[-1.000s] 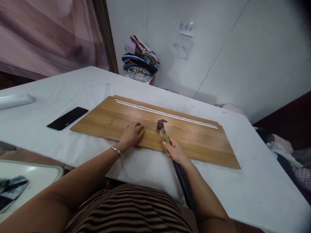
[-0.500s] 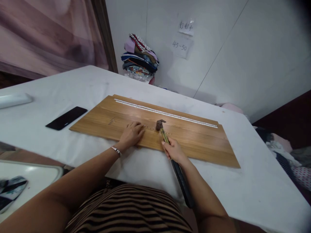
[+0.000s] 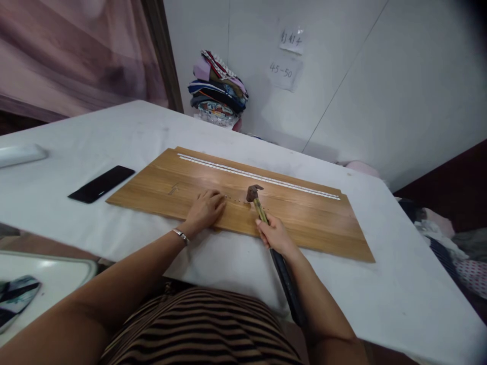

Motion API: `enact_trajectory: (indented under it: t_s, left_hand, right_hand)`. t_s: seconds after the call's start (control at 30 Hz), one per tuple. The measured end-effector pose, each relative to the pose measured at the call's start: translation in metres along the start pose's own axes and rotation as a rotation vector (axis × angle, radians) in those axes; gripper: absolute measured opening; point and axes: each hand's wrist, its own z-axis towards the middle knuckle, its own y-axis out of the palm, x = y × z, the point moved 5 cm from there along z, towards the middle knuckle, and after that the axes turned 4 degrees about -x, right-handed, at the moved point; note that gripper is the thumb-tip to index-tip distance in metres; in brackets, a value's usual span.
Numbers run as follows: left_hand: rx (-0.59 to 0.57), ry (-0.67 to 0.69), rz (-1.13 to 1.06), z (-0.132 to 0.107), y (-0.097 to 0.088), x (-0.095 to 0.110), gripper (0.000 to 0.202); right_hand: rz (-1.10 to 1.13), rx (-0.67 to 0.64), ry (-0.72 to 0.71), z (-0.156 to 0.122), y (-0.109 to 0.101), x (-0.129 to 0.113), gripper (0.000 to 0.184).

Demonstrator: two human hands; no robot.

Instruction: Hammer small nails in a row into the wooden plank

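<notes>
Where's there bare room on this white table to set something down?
Bare white tabletop lies right of the brown rectangular wooden board and beyond the flat black phone. Crowded: the board's middle, with the left hand, a row of tiny specks, and the black-handled hammer in the right hand.

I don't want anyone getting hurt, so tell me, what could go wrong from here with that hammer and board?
A stray blow from the hammer could catch the left hand, resting on the board beside a row of small specks, possibly nail heads.
Knocks might scatter the loose nails farther left on the board.
The right hand grips ahead of the black handle, which runs back beside the forearm and could bump it on a swing.
</notes>
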Motion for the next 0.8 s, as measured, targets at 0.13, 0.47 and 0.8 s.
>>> enact_trajectory:
  t_s: [0.13, 0.47, 0.8]
  left_hand:
    - [0.006, 0.009, -0.001, 0.0, 0.001, -0.001, 0.034]
    - [-0.015, -0.001, -0.005, 0.0, -0.001, 0.001, 0.036]
    - [0.001, 0.009, -0.01, 0.0, 0.0, 0.0, 0.034]
  right_hand:
    - [-0.004, -0.002, 0.021, 0.0, 0.001, 0.0, 0.035]
    - [0.022, -0.005, 0.015, 0.0, 0.008, -0.001, 0.026]
    - [0.043, -0.03, 0.027, 0.001, 0.013, 0.0, 0.023]
